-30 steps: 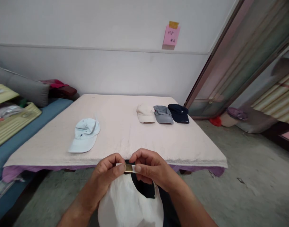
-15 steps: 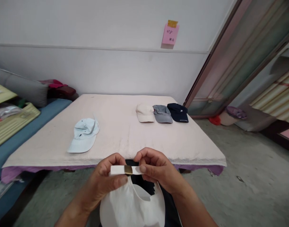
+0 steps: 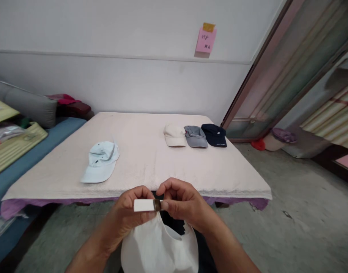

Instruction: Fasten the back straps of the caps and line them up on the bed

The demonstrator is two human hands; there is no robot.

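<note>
A white cap [image 3: 159, 248] is held low in front of me, its back opening and strap toward the table. My left hand [image 3: 131, 212] pinches the cap's white strap [image 3: 144, 205] on the left side of a brass-coloured buckle [image 3: 157, 205]. From the other side, my right hand [image 3: 181, 201] is closed at the buckle, thumb against its right edge, covering the strap there. On the table ahead lie a pale blue cap [image 3: 101, 162] to the left, and a cream cap [image 3: 174, 135], a grey cap [image 3: 196, 136] and a navy cap [image 3: 214, 135] in a row at the back right.
The table [image 3: 139, 151] has a pale cover over a purple cloth. At left is a blue bed [image 3: 62, 131] with a grey cushion [image 3: 34, 104] and a yellow case [image 3: 25, 144]. A pink note [image 3: 206, 41] hangs on the wall. A bin [image 3: 277, 140] stands at right.
My right thumb has moved left along the strap up to the buckle. The strap piece that showed right of the buckle is now covered. The caps on the table have not moved.
</note>
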